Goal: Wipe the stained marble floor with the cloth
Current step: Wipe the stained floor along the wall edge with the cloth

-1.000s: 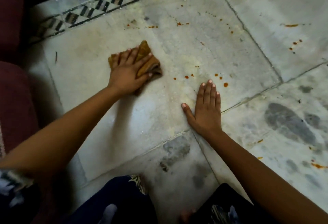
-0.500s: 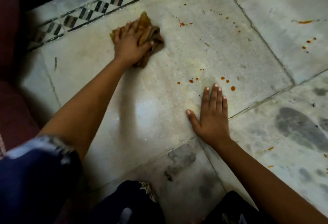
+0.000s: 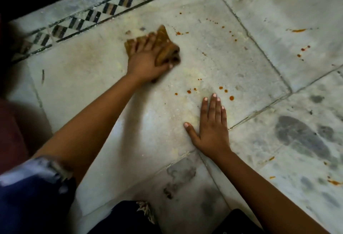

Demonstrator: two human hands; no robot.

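Both hands are down on the marble floor [image 3: 89, 92], well apart from each other, and each does a different work. The left hand [image 3: 146, 63] lies on top of the cloth [image 3: 166, 48], with its fingers spread over the flat part and its thumb hooked around the bunched edge, so the cloth is both pressed down and kept from slipping away. The cloth is brown and crumpled, and it sits near the far side of the slab, not far from the checkered border [image 3: 111, 9]; it is blurred, so I judge that a wiping stroke is in progress. The right hand [image 3: 211, 129] rests flat and empty, with straight fingers, probably to carry the person's weight while leaning forward. Just beyond its fingertips there are orange-red drops [image 3: 189, 91], and more of them lie to the right of the cloth, so I think much of the slab is not yet wiped.
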